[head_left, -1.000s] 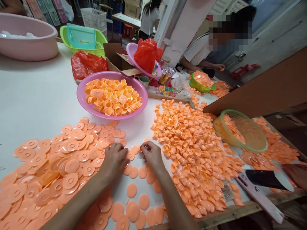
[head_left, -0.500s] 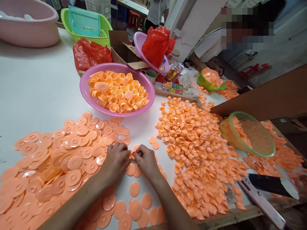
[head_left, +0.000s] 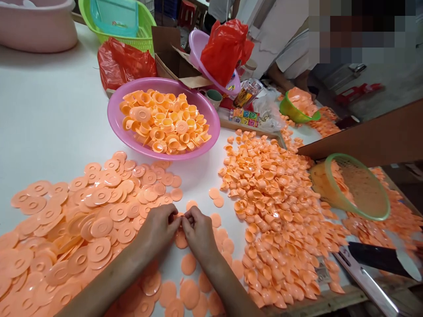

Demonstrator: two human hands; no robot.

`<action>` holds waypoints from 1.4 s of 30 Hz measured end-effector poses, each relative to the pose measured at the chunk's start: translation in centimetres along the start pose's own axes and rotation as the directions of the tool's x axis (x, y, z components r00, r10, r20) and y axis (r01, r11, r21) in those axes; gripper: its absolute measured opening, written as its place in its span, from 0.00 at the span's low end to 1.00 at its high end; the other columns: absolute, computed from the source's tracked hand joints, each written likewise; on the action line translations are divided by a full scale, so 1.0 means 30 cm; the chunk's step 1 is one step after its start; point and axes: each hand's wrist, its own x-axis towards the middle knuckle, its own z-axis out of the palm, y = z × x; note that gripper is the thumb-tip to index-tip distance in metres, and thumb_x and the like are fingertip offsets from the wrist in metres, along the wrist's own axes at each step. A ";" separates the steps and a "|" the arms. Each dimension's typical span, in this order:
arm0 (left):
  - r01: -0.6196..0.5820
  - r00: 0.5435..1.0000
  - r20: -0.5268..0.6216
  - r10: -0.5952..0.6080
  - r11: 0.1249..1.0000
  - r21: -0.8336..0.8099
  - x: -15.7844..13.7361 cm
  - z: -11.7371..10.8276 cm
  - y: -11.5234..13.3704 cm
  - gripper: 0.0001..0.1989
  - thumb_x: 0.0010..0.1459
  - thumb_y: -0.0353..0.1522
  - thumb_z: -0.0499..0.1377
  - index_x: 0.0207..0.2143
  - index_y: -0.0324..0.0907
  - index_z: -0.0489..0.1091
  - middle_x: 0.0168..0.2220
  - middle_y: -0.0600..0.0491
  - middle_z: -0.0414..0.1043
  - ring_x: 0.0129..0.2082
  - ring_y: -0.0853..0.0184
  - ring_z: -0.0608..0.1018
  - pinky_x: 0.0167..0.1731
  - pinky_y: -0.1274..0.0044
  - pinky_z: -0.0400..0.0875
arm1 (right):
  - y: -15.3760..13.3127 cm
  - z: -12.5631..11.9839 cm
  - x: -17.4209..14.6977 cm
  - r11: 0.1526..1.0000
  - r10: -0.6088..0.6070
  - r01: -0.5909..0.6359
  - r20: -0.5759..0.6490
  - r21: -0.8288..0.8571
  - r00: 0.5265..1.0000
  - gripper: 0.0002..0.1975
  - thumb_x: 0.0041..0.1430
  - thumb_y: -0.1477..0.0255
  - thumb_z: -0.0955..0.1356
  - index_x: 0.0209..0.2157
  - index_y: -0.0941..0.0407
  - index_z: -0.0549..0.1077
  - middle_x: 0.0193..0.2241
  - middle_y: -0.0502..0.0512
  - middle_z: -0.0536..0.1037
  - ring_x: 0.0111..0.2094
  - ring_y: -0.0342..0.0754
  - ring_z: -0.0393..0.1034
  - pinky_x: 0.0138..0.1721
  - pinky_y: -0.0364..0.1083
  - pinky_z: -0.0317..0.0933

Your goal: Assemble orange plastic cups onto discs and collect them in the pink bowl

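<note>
My left hand [head_left: 161, 224] and my right hand [head_left: 199, 226] meet over the white table, fingertips pinched together. Between them is a small orange plastic piece [head_left: 179, 214], mostly hidden by the fingers, so I cannot tell whether it is a cup or a saucer. A spread heap of orange toy saucers [head_left: 99, 226] lies beside my left hand. Loose orange saucers [head_left: 188, 264] lie beneath and around both hands. To the right of my right hand is a large heap of small orange toy cups [head_left: 264, 185].
A pink basin [head_left: 114, 116] holding cups and saucers stands ahead. Behind it are red plastic bags [head_left: 124, 64], a cardboard box [head_left: 165, 50] and a green basket [head_left: 86, 20]. A tilted green-rimmed basket [head_left: 360, 187] and a knife-like tool [head_left: 366, 281] lie right. Another person [head_left: 292, 59] works across the table.
The view has shifted slightly, with the basin and heaps appearing a little displaced. My fingertips have drawn closer together, covering more of the orange piece.
</note>
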 end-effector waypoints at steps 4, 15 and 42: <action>0.044 0.999 0.014 -0.044 0.999 0.028 0.026 -0.019 0.008 0.11 0.53 0.28 0.53 0.17 0.41 0.61 0.18 0.57 0.66 0.20 0.71 0.68 0.22 0.79 0.55 | -0.014 -0.001 0.045 0.997 -0.033 0.035 0.024 -0.067 0.999 0.07 0.55 0.75 0.62 0.24 0.53 0.61 0.21 0.47 0.69 0.23 0.44 0.64 0.25 0.41 0.56; -0.042 0.997 -0.052 0.050 0.989 0.141 0.013 0.013 -0.015 0.11 0.56 0.30 0.51 0.20 0.42 0.60 0.20 0.55 0.66 0.21 0.70 0.66 0.23 0.78 0.53 | 0.000 0.034 0.036 0.995 0.030 -0.031 0.010 0.097 1.000 0.07 0.57 0.70 0.62 0.25 0.52 0.61 0.17 0.45 0.70 0.17 0.43 0.65 0.20 0.41 0.58; -0.333 0.930 -0.107 0.353 0.928 0.168 0.032 -0.263 0.068 0.06 0.53 0.31 0.59 0.32 0.44 0.77 0.30 0.54 0.76 0.31 0.66 0.76 0.32 0.76 0.68 | 0.175 -0.275 0.056 0.794 -0.351 0.156 -0.235 -0.587 0.906 0.10 0.61 0.71 0.62 0.31 0.55 0.74 0.30 0.54 0.70 0.30 0.46 0.65 0.35 0.44 0.59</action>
